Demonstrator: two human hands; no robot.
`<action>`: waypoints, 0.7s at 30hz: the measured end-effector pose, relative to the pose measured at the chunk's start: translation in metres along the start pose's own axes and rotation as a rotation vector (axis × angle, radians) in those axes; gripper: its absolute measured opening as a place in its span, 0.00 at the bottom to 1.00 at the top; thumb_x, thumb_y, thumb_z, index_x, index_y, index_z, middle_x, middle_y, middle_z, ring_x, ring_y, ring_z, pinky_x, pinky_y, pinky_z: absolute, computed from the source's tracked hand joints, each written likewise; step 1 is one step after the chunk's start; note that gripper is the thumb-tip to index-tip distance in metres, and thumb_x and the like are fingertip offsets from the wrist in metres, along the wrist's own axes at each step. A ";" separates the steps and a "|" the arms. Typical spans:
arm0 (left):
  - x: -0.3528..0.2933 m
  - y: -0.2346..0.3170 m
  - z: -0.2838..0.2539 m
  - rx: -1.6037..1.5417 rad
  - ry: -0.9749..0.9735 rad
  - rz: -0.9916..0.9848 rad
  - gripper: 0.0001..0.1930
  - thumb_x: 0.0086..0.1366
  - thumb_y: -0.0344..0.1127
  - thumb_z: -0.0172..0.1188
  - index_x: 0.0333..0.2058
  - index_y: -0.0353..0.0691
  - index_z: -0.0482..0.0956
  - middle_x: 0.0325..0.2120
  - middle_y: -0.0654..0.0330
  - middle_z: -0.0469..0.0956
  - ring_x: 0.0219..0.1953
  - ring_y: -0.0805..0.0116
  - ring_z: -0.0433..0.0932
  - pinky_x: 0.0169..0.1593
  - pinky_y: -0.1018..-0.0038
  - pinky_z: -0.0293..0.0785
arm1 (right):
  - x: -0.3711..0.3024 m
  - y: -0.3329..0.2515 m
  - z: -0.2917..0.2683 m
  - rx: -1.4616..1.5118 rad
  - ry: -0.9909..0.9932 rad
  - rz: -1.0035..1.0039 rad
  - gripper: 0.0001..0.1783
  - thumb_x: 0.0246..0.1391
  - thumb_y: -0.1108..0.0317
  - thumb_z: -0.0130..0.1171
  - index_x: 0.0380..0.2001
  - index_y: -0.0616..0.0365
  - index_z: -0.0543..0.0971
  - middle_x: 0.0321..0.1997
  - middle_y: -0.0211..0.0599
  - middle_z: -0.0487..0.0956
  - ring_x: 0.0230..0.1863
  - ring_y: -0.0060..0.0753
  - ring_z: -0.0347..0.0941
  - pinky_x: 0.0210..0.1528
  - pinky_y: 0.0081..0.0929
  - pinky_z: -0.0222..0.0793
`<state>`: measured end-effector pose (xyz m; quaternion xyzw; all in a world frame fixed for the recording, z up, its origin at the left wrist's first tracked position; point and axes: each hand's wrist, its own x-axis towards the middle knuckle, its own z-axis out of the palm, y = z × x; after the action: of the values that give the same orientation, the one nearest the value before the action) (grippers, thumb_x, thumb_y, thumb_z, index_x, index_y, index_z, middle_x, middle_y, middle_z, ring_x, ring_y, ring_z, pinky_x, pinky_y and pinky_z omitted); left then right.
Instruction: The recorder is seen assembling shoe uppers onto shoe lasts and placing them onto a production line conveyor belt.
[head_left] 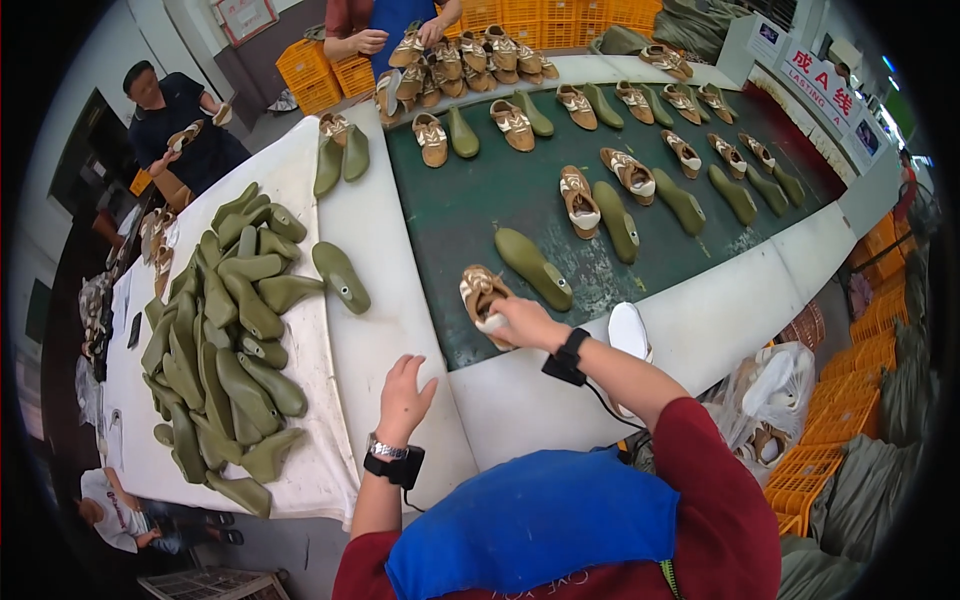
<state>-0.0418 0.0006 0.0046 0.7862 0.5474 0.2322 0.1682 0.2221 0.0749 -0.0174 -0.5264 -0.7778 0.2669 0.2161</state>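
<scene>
My right hand [527, 322] grips the heel of a brown and white shoe [476, 286] at the near left of the green belt [465, 215], fingers in its opening. Just beyond it lies a green shoe last [532, 262]. My left hand [404, 398] is over the white table edge, open and holding nothing, fingers stretched out. Further along the belt, several shoes are set beside green lasts, among them one shoe [579, 203] with a last [615, 222]. A single last [341, 277] lies on the white strip left of the belt.
A large heap of green lasts [215, 350] covers the white table [330, 440] at left. A co-worker's hands [400, 38] are beside piled shoes [462, 62] at the far end. White soles [629, 333] lie near my right forearm. Orange crates [808, 480] stand at right.
</scene>
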 end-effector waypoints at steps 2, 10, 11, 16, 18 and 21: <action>0.000 -0.020 0.000 0.012 0.003 -0.080 0.20 0.52 0.33 0.62 0.44 0.35 0.72 0.43 0.46 0.72 0.46 0.48 0.70 0.49 0.62 0.68 | 0.040 0.016 0.006 0.019 0.090 0.051 0.18 0.42 0.66 0.61 0.40 0.54 0.73 0.43 0.49 0.73 0.43 0.53 0.71 0.45 0.41 0.68; 0.031 -0.076 -0.002 0.040 0.028 -0.194 0.18 0.52 0.33 0.61 0.43 0.34 0.73 0.40 0.46 0.75 0.44 0.48 0.73 0.48 0.62 0.69 | 0.077 0.073 -0.024 -0.605 -0.136 0.461 0.23 0.53 0.67 0.47 0.54 0.45 0.66 0.43 0.46 0.74 0.43 0.45 0.74 0.42 0.37 0.70; 0.035 -0.082 -0.002 0.055 0.025 -0.223 0.18 0.53 0.33 0.61 0.43 0.34 0.73 0.41 0.46 0.75 0.44 0.48 0.73 0.48 0.62 0.69 | 0.072 0.084 -0.030 -0.544 -0.279 0.546 0.24 0.53 0.68 0.45 0.56 0.45 0.65 0.40 0.45 0.77 0.41 0.43 0.76 0.40 0.36 0.71; 0.054 -0.077 0.011 0.018 -0.014 -0.155 0.19 0.54 0.34 0.60 0.44 0.34 0.73 0.39 0.46 0.76 0.41 0.50 0.75 0.45 0.63 0.71 | 0.044 0.097 -0.029 -0.446 -0.220 0.453 0.27 0.50 0.71 0.46 0.56 0.54 0.63 0.36 0.45 0.79 0.39 0.46 0.76 0.39 0.40 0.72; 0.059 -0.055 0.018 -0.027 -0.082 -0.182 0.18 0.54 0.35 0.60 0.44 0.35 0.73 0.37 0.47 0.77 0.39 0.51 0.76 0.43 0.64 0.72 | 0.038 0.090 -0.022 -0.380 -0.161 0.497 0.27 0.49 0.70 0.46 0.56 0.56 0.63 0.36 0.46 0.79 0.39 0.47 0.76 0.40 0.40 0.71; 0.051 -0.036 0.029 -0.072 -0.118 -0.128 0.18 0.55 0.35 0.59 0.45 0.36 0.73 0.35 0.47 0.78 0.38 0.52 0.77 0.42 0.64 0.73 | 0.032 0.085 -0.021 -0.357 -0.097 0.523 0.26 0.50 0.69 0.47 0.55 0.57 0.64 0.35 0.46 0.79 0.39 0.46 0.76 0.39 0.39 0.71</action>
<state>-0.0391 0.0602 -0.0294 0.7552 0.5772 0.1939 0.2427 0.2831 0.1343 -0.0540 -0.7246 -0.6602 0.1975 0.0071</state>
